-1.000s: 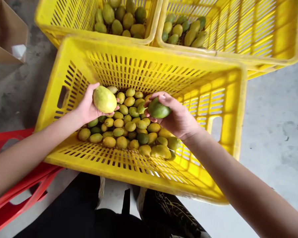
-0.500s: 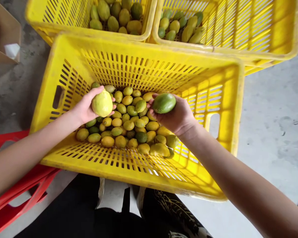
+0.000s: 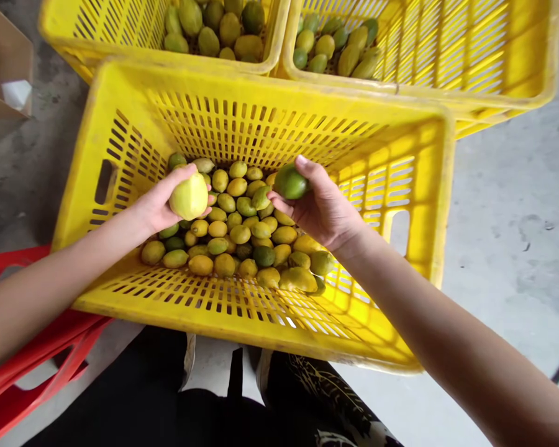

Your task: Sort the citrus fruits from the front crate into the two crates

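Three crates on concrete: left hand holds yellow fruit, right hand green fruit

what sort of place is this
Probably a fruit warehouse or packing shed: yellow plastic crates hold green and yellow fruit, a cardboard box stands to the left, and the grey floor looks like concrete.

Looks like a produce workspace: concrete floor, yellow crates of fruit.
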Available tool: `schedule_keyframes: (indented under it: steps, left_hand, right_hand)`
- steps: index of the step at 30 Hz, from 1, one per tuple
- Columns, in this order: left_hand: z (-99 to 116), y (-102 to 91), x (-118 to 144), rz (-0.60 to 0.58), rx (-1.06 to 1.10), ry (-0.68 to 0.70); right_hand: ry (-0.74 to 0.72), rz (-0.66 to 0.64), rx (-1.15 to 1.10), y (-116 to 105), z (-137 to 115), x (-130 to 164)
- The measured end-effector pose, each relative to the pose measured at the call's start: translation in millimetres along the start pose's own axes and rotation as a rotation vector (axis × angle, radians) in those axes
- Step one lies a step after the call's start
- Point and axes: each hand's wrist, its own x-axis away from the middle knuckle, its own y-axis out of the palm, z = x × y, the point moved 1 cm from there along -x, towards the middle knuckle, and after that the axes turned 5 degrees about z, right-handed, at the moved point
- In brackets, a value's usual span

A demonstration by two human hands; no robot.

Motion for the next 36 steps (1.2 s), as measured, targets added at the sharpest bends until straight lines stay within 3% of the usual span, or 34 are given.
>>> schedule_keyframes:
  steps: [5,13,22,27,31,36]
  left_hand:
    - [-3.3,-1.4,-3.7,-0.029,-0.043,0.029]
    - [1.6,-11.0,-4.3,-0.049,0.042,-0.006]
    - [-2.6,-1.4,-6.5,0.177,0.002,-0.005]
    - [-2.2,-7.9,-11.9,0.317,0.019,0.028]
    - [-4.0,-10.1,-14.5,0.317,0.068,-0.045]
    - [-6.5,-7.3,-14.1,0.3,0.056,-0.155]
  right_hand:
    - [0.209,0.032,-0.094,4.2,-9.9,4.5]
    - [0.225,0.021,-0.144,-3.6,-1.6,1.2]
    - [0.231,0.143,-0.18,3.4,-0.6,3.5]
    - [0.338,0.189,-0.238,12.2,-3.3,6.5]
    - [0.381,0.243,-0.295,13.8,-3.3,6.4]
    - [0.316,0.289,-0.307,11.9,-2.5,5.4]
